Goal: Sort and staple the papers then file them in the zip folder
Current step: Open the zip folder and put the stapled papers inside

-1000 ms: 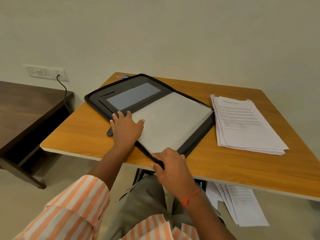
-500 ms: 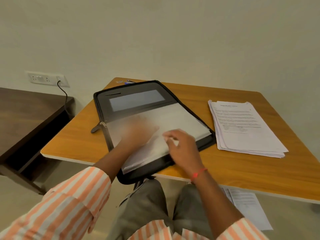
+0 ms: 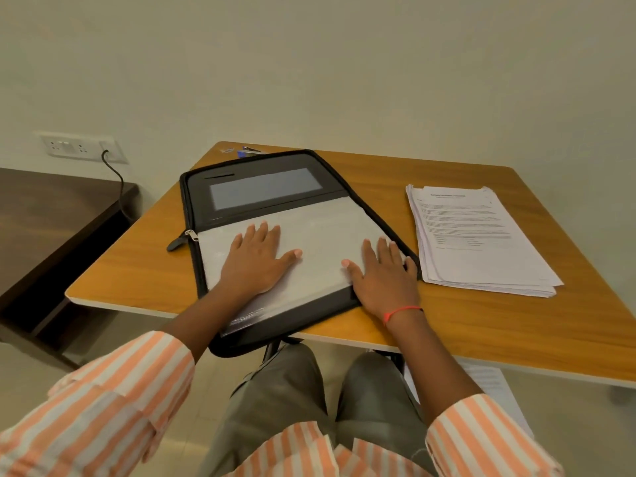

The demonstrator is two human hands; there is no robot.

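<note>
A black zip folder [image 3: 199,208] lies open on the wooden table [image 3: 137,270], its near end hanging over the front edge. White plastic sleeves [image 3: 320,228] fill its lower half. My left hand [image 3: 256,261] lies flat on the sleeves with fingers spread. My right hand [image 3: 382,273] presses flat on their right side, its little finger at the folder's rim. A stack of printed papers [image 3: 478,242] rests to the right of the folder. A small blue object, maybe the stapler [image 3: 248,152], shows behind the folder's far edge.
A dark wooden desk [image 3: 51,215] stands to the left, below a wall socket [image 3: 81,148] with a black cable. More sheets of paper [image 3: 495,387] lie on the floor under the table's right side. My knees sit under the front edge.
The folder has been turned and pulled toward me, so it now lies lengthwise and overhangs the edge. Both hands moved from its spine and corner to lie flat on the sleeves.
</note>
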